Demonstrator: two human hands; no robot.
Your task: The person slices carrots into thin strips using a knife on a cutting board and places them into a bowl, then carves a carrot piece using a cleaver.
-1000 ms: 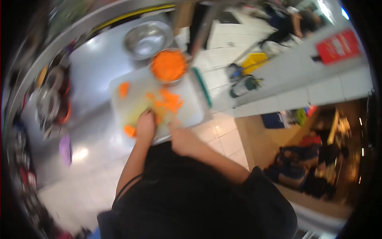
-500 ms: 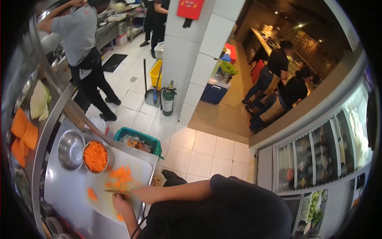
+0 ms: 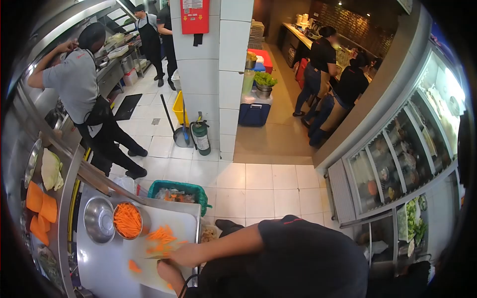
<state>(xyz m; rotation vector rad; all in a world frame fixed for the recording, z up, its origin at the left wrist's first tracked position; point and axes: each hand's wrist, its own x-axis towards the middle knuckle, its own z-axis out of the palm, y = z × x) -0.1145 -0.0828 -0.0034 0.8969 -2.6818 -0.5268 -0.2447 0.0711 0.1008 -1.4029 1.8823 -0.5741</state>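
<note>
Carrot strips [image 3: 161,234] lie on the cutting board [image 3: 184,221]; the right hand [image 3: 186,254] has its fingers closed around the knife [image 3: 155,258]. The left hand [image 3: 170,273] is beside the blade, finger grip unclear: tuck fingertips back for safe cuts.

Green extinguisher [image 3: 201,137] near probable yellow bucket [image 3: 179,106]

Orange carrot strips [image 3: 127,220] are glowing against a white cutting board [image 3: 185,221] and silvery table [image 3: 92,260].
Green is brightening a bin liner [image 3: 166,185], yellow a bucket [image 3: 179,107] and red a wall box [image 3: 195,19]; dark lines are gridding the white floor tiles [image 3: 258,190], a worker's shirt [image 3: 74,82] is showing gray, a cooler [image 3: 253,115] is adding navy, and red lettering is marking a black sleeve [image 3: 283,243].
</note>
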